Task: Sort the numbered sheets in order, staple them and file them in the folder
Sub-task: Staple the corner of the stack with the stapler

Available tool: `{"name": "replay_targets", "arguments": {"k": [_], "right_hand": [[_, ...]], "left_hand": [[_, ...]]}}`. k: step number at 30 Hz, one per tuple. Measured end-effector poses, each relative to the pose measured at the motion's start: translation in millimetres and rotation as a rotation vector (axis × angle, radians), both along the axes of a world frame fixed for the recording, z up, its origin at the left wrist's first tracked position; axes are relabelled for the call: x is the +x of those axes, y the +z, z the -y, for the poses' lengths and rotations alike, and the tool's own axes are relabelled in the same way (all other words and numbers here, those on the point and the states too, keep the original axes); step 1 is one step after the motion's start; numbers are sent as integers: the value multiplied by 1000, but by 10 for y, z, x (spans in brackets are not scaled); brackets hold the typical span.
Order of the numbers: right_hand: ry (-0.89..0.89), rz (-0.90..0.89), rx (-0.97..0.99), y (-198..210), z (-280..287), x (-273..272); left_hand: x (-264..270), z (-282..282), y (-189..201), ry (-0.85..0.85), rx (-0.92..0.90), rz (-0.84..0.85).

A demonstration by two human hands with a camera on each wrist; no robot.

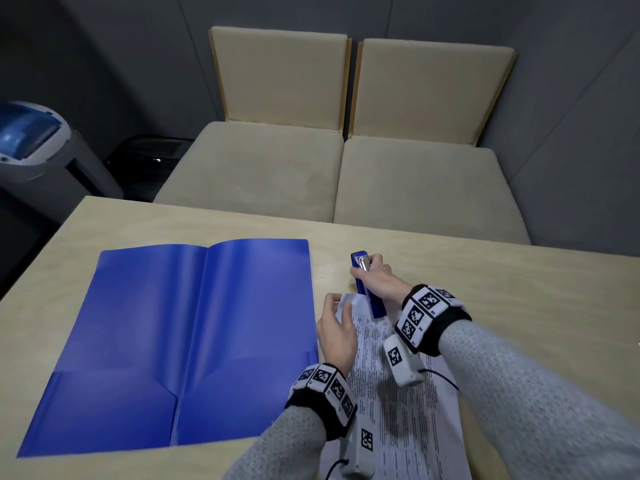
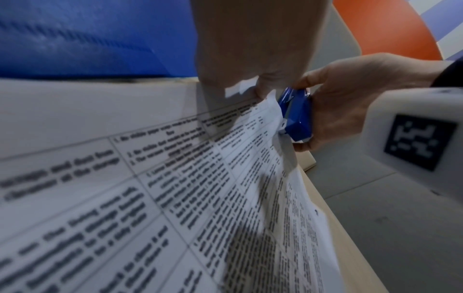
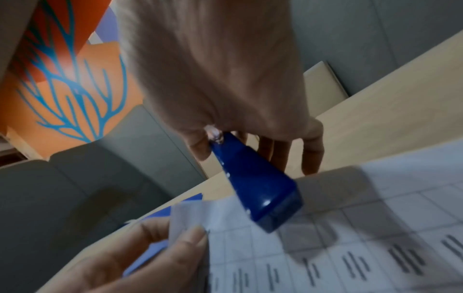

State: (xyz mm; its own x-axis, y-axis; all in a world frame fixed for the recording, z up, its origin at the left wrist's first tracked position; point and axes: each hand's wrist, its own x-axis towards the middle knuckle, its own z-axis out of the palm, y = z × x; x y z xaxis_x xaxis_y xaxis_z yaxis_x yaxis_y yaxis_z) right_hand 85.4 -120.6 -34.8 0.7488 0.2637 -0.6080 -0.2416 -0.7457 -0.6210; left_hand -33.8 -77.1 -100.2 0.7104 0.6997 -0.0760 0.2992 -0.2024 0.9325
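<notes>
- Sheets lie stacked on the table beside the open folder in our head view, so we judge sorting done and filing left.
- Left wrist view: our left hand pinches the stack's top corner.
- Right wrist view: our right hand grips the stapler at that corner; whether a staple is in, we cannot tell.

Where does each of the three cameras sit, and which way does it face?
Head: on the head, looking down at folder, both hands and sleeves.
Left wrist: along the left hand pinching the sheets.
Right wrist: along the right hand gripping the stapler.
Shared: all show stapler and sheets.
</notes>
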Motion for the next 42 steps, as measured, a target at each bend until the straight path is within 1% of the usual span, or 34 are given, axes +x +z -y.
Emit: {"name": "replay_targets", "arguments": {"k": [2, 4, 7, 9, 12, 16, 20, 22, 25, 28, 30, 33, 35, 39, 42], "right_hand": [[8, -21, 30, -27, -25, -22], [-46, -4, 55, -57, -52, -44], [-141, 57, 25, -108, -83, -70], [-165, 111, -18, -137, -116, -86], [-122, 184, -67, -164, -199, -119], [-67, 220, -94, -205, -295, -136], [-35, 235, -86, -264, -376, -157], [-58, 214, -61, -284, -388, -153], [-120, 186, -32, -310, -366, -129], [-132, 177, -30, -337, -353, -115], [-130, 176, -28, -351, -351, -115], [-125, 176, -33, -355, -349, -125], [-124, 167, -37, -348, -361, -130], [-92, 193, -62, -330, -429, -130], [-74, 204, -81, -327, -490, -157]], "left_hand": [[13, -3, 7, -1, -23, 8], [19, -30, -7, -8, -88, 12], [36, -101, -51, -18, -220, 1], [56, -141, -60, -21, -310, -11], [82, -199, -53, -32, -404, -23], [95, -255, -25, 25, -471, -22], [121, -255, 13, 102, -481, -67], [138, -262, 29, 120, -478, -92], [140, -287, 35, 107, -466, -139], [92, -296, 50, 64, -471, -175], [26, -279, 46, 56, -439, -194], [-91, -228, 70, 110, -356, -219], [-127, -206, 74, 140, -355, -213], [-114, -190, 36, 169, -421, -172], [-109, -167, 22, 180, -422, -163]]}}
